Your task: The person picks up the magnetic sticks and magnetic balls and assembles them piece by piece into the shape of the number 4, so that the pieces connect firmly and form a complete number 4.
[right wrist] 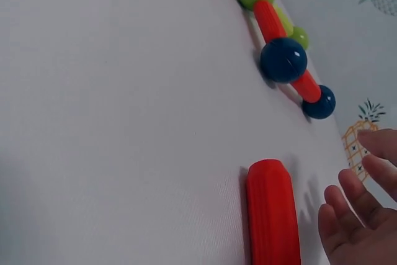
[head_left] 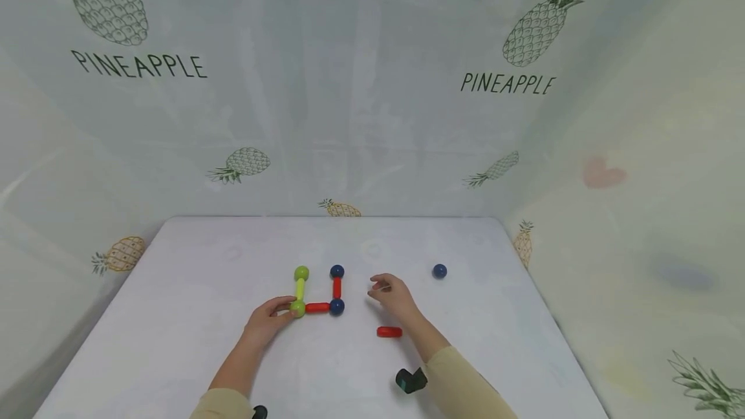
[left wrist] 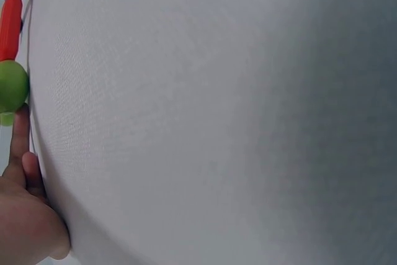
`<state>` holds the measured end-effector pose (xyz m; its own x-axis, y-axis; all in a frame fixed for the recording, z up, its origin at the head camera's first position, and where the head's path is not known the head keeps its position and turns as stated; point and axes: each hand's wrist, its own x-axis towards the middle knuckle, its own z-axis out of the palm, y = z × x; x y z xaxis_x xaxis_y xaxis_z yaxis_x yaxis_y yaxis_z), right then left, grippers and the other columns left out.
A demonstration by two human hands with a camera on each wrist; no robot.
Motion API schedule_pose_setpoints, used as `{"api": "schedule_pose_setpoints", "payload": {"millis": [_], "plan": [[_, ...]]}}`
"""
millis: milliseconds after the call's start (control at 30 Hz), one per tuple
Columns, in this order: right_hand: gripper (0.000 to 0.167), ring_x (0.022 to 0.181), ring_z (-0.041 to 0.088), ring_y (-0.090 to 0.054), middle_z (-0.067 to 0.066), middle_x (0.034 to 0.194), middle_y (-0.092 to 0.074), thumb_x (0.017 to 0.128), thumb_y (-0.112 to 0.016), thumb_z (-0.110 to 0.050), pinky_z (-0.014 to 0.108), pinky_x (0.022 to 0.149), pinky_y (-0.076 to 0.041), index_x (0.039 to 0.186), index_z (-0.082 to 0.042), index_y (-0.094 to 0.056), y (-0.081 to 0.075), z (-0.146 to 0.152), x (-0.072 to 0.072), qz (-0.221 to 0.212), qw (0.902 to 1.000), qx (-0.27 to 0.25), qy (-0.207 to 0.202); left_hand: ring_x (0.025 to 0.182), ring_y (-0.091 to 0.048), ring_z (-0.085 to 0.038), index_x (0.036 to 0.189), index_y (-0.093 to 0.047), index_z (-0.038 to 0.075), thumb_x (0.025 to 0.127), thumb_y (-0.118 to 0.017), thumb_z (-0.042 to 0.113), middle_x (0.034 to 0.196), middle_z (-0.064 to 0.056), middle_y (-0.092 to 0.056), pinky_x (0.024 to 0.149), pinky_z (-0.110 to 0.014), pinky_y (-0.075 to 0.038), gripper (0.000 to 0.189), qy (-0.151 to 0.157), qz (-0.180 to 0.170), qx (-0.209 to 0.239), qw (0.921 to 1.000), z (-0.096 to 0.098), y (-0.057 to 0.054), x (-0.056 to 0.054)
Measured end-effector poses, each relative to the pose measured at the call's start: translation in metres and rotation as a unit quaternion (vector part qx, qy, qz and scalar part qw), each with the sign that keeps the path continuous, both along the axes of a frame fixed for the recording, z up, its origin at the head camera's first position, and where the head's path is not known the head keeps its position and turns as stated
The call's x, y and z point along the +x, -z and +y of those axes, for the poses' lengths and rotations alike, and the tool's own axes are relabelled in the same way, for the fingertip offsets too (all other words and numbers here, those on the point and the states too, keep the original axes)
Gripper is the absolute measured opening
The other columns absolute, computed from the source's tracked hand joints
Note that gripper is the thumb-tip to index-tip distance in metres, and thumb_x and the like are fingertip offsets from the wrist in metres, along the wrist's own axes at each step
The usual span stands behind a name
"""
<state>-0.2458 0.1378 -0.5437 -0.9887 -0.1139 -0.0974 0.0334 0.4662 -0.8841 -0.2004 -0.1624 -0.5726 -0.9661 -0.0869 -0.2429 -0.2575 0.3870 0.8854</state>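
Note:
At the table's middle lies a U-shaped build of balls and rods. Its near-left corner is a green ball (head_left: 299, 309), which my left hand (head_left: 269, 320) pinches between thumb and fingers. A yellow-green rod (head_left: 300, 289) links it to a far green ball (head_left: 301, 273). A red rod (head_left: 317, 308) runs right to a blue ball (head_left: 337, 307), and another red rod (head_left: 337, 288) leads to a far blue ball (head_left: 337, 271). To the right, my right hand (head_left: 394, 296) hovers with loosely bent fingers, holding nothing. Below it lies a loose red rod (right wrist: 273, 212).
A separate blue ball (head_left: 439, 271) sits at the far right of the white table (head_left: 174, 315). Dark wrist devices (head_left: 410, 380) show beside the sleeves. A pineapple-print cloth (head_left: 372, 115) hangs behind and at the sides.

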Motion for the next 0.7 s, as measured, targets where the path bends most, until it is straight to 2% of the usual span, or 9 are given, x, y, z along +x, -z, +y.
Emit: {"api": "schedule_pose_setpoints", "payload": {"millis": [200, 400, 567, 700], "plan": [[0.034, 0.086, 0.018, -0.058, 0.000, 0.091, -0.063, 0.085, -0.075, -0.013, 0.026, 0.069, -0.051, 0.116, -0.003, -0.066, 0.001, 0.010, 0.010, 0.001, 0.9999, 0.006, -0.011, 0.132, -0.040, -0.039, 0.125, -0.065, 0.009, 0.089, -0.072, 0.019, 0.117, -0.011, -0.066, 0.109, -0.055, -0.032, 0.038, -0.009, 0.001, 0.003, 1.0000, 0.002, -0.002, 0.000], [0.033, 0.082, 0.017, -0.057, -0.001, 0.088, -0.063, 0.083, -0.077, -0.012, 0.026, 0.068, -0.050, 0.114, -0.004, -0.068, 0.000, 0.015, 0.021, 0.005, 0.9994, 0.018, -0.029, 0.132, -0.040, -0.039, 0.124, -0.066, 0.010, 0.089, -0.071, 0.019, 0.116, -0.010, -0.066, 0.108, -0.057, -0.032, 0.037, -0.008, 0.000, 0.001, 1.0000, 0.002, -0.002, 0.001], [0.032, 0.084, 0.017, -0.056, 0.002, 0.091, -0.062, 0.082, -0.078, -0.013, 0.029, 0.072, -0.050, 0.112, -0.005, -0.068, -0.002, 0.019, 0.029, -0.012, 0.9981, 0.035, -0.049, 0.131, -0.042, -0.040, 0.124, -0.066, 0.011, 0.089, -0.071, 0.021, 0.118, -0.010, -0.066, 0.108, -0.055, -0.033, 0.037, -0.005, 0.004, -0.007, 1.0000, 0.001, -0.001, 0.001], [0.032, 0.088, 0.019, -0.056, 0.002, 0.095, -0.062, 0.080, -0.080, -0.014, 0.031, 0.077, -0.050, 0.110, -0.007, -0.069, -0.002, 0.024, 0.032, -0.005, 0.9957, 0.056, -0.074, 0.132, -0.041, -0.040, 0.125, -0.066, 0.012, 0.089, -0.071, 0.023, 0.119, -0.010, -0.066, 0.108, -0.055, -0.032, 0.037, -0.005, 0.002, -0.013, 0.9999, 0.001, -0.002, 0.002]]}}
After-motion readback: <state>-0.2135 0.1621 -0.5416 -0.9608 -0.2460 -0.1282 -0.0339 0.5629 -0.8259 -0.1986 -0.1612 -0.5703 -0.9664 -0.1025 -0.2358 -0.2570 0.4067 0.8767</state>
